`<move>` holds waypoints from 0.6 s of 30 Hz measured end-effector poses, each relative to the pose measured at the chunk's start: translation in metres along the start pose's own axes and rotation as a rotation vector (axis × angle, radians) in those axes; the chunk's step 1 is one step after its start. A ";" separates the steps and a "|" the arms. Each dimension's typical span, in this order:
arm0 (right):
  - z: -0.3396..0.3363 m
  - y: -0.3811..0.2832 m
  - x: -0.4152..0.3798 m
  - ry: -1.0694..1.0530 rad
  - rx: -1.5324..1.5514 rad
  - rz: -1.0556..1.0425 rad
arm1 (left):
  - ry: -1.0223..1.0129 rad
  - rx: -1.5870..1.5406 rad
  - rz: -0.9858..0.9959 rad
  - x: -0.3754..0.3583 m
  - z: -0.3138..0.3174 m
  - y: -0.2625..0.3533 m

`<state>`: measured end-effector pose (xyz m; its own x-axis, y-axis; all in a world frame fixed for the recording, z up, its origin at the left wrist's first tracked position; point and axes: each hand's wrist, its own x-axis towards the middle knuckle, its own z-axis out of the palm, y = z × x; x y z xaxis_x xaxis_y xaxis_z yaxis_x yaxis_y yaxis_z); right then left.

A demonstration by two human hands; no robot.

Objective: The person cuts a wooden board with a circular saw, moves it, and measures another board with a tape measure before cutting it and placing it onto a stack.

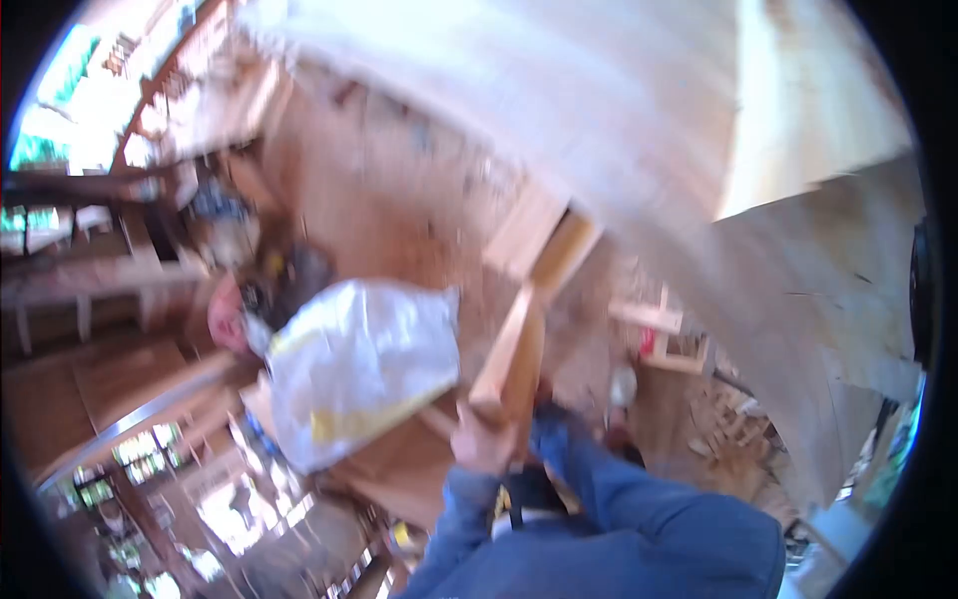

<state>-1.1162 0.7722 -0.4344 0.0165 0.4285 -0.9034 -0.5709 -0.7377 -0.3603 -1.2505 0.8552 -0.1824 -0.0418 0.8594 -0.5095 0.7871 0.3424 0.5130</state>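
A pale wooden piece (511, 364), narrowing at its middle and widening again at the far end, points away from my body. My left hand (481, 441) is closed around its near end, with the fingers against the wood's side. The right blue sleeve (584, 454) reaches toward the same near end. My right hand is mostly hidden in shadow and blur beside the wood, so its fingers cannot be made out. A white sack (369, 359) with yellow patches lies just left of the wood.
A large pale sheet (639, 110) spans the upper right. Wood scraps (736, 429) lie in a heap at the right, near a small wooden frame (664, 329). A pink object (228, 314) sits left of the sack. Wooden shelving (90, 290) stands far left. Motion smears much of the view.
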 end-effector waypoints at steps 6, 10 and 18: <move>0.030 -0.054 -0.141 -0.225 0.019 -0.136 | -0.222 0.226 0.342 -0.110 -0.055 0.083; -0.048 -0.071 -0.241 -0.257 0.075 -0.251 | -0.393 0.450 0.632 -0.188 -0.006 0.114; -0.301 0.015 -0.425 -0.109 0.198 -0.369 | -0.897 0.650 1.281 -0.383 0.169 0.171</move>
<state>-0.8849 0.4223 -0.1261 0.1680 0.7050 -0.6890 -0.6897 -0.4153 -0.5931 -0.9959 0.5206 -0.0168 0.9336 -0.1074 -0.3417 0.1499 -0.7492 0.6451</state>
